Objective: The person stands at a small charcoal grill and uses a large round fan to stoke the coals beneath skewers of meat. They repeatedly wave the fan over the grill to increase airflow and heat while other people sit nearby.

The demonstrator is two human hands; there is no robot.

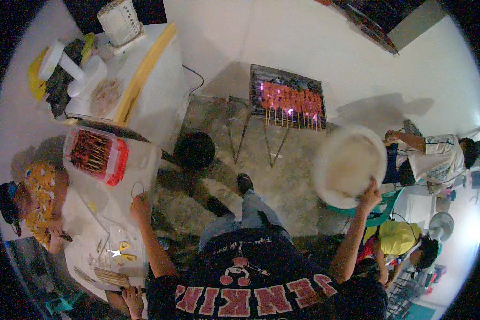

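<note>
My right hand point(371, 196) grips the near rim of a large round pale tray or lid point(346, 160), which is blurred, to the right of a charcoal grill point(288, 96). Skewers of reddish meat point(292, 98) lie side by side on the grill, their bare stick ends towards me, with glowing spots among them. My left hand point(140, 206) is at the right edge of the pale table point(144, 160), its fingers curled; a thin dark loop shows just above it. Whether the hand holds the loop cannot be told.
Left, a plastic container point(92, 150) of skewers, yellow-handled scissors point(122, 252) and bundled sticks point(110, 276) lie on the table. A person in orange pattern point(42, 200) and another person's hand point(133, 298) are beside it. Two people point(432, 160) are at right, near a green chair point(388, 208).
</note>
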